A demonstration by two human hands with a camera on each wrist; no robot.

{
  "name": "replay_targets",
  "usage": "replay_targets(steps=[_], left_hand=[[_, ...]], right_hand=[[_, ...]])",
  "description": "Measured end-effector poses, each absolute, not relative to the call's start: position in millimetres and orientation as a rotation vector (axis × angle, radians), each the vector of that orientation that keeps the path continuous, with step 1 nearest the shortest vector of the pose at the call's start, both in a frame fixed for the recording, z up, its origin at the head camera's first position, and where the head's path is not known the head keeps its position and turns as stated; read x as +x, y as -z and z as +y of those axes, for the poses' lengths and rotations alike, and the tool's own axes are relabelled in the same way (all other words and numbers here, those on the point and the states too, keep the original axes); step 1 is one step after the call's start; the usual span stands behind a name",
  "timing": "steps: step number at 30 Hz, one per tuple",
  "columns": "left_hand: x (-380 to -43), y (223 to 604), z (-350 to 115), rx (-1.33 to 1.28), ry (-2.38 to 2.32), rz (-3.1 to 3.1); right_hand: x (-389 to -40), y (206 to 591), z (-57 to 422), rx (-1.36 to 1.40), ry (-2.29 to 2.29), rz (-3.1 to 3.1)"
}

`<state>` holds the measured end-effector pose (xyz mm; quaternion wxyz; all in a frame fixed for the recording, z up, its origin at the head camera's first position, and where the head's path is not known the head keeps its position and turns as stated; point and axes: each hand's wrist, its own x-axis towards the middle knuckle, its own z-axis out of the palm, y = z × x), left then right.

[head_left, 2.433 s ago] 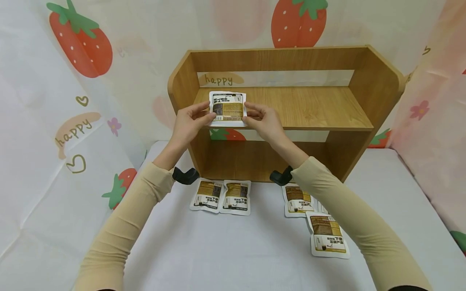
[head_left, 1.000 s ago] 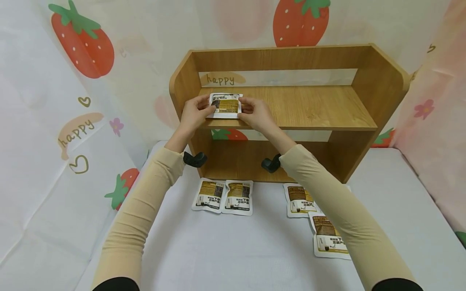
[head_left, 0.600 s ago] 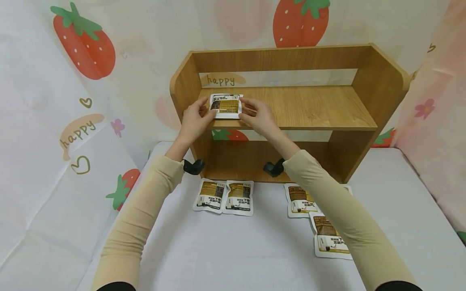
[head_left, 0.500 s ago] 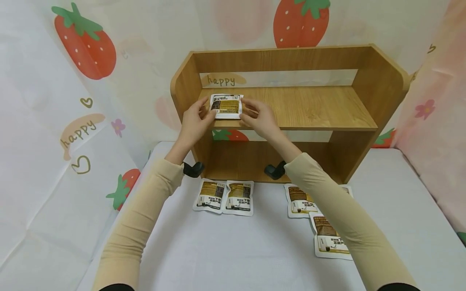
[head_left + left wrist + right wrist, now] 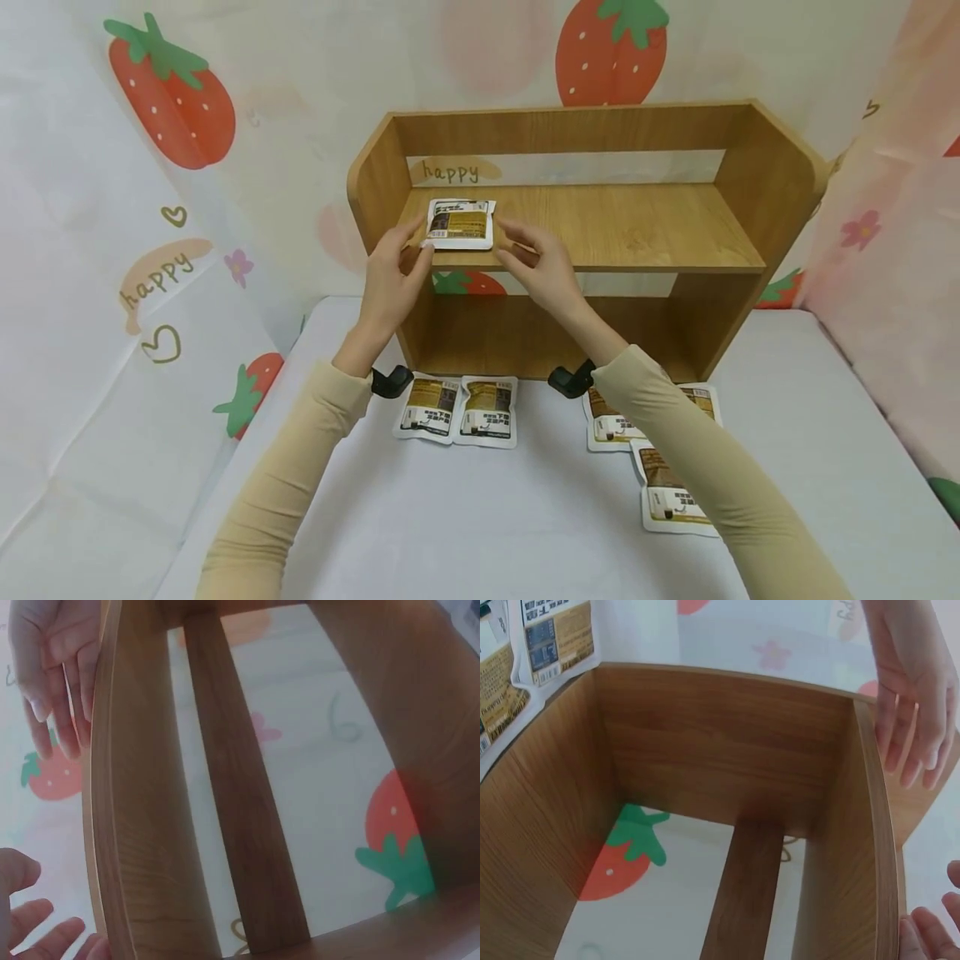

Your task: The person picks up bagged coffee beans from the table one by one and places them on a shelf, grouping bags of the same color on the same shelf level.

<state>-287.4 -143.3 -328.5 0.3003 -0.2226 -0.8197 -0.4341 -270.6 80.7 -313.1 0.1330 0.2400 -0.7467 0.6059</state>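
Note:
A flat white pouch [image 5: 461,225] with a brown and gold printed panel lies at the left of the wooden rack's upper shelf [image 5: 630,225], near its front edge. My left hand [image 5: 392,279] is at the pouch's left side, thumb tip right at its lower corner, fingers relaxed and not curled round it. To the right of the pouch, my right hand [image 5: 546,265] stands a little apart, fingers spread and holding nothing. Both wrist views look mainly into the lower compartment; the left wrist view catches fingers [image 5: 52,930] at its lower left edge. No pouch on the upper shelf shows there.
Two similar pouches [image 5: 487,412] lie side by side on the white table [image 5: 450,533] before the rack's left part. Several more, one of them a pouch [image 5: 671,492] nearest the front, lie at the right, partly covered by the right sleeve [image 5: 697,458].
The pouch was held up between both hands, then lowered flat onto the upper shelf. Since then the fingers have loosened, and both hands have drawn slightly back and apart from it.

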Motion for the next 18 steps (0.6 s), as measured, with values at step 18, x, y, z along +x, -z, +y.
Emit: replay_targets(steps=[18], left_hand=[[-259,362,-153,-0.652,1.04,-2.005]], right_hand=[[-221,331,76,0.713,-1.877,-1.985]])
